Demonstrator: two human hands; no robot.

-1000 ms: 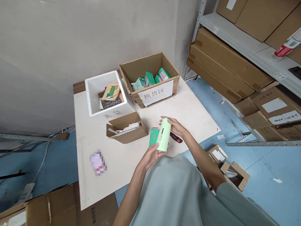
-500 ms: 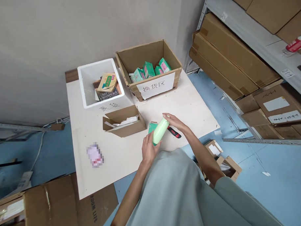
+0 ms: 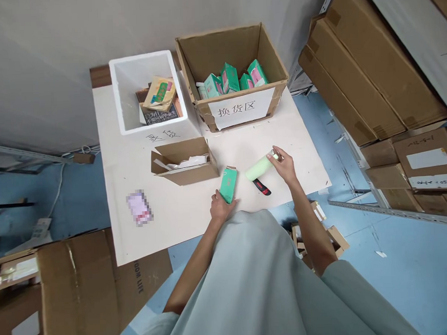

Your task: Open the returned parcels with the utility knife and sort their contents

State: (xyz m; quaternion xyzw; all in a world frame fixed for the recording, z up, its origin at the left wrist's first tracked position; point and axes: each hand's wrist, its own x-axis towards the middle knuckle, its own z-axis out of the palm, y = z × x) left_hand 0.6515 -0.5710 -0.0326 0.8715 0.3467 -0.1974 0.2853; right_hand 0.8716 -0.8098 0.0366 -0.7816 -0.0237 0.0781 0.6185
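Observation:
My right hand grips one end of a pale green bottle, held tilted above the white table. My left hand is closed on the near end of a small green carton whose top flap is open. A red and black cutter lies on the table just under the bottle. An open small cardboard box with white paper inside sits left of the carton.
At the table's back stand a white foam bin holding packets and a large cardboard box with green cartons and a paper label. Stacked cartons fill shelves on the right. Cardboard boxes lie on the blue floor at left and right.
My left hand let go of the bottle and took hold of the green carton on the table. My right hand carried the bottle to the right. The camera tilted down.

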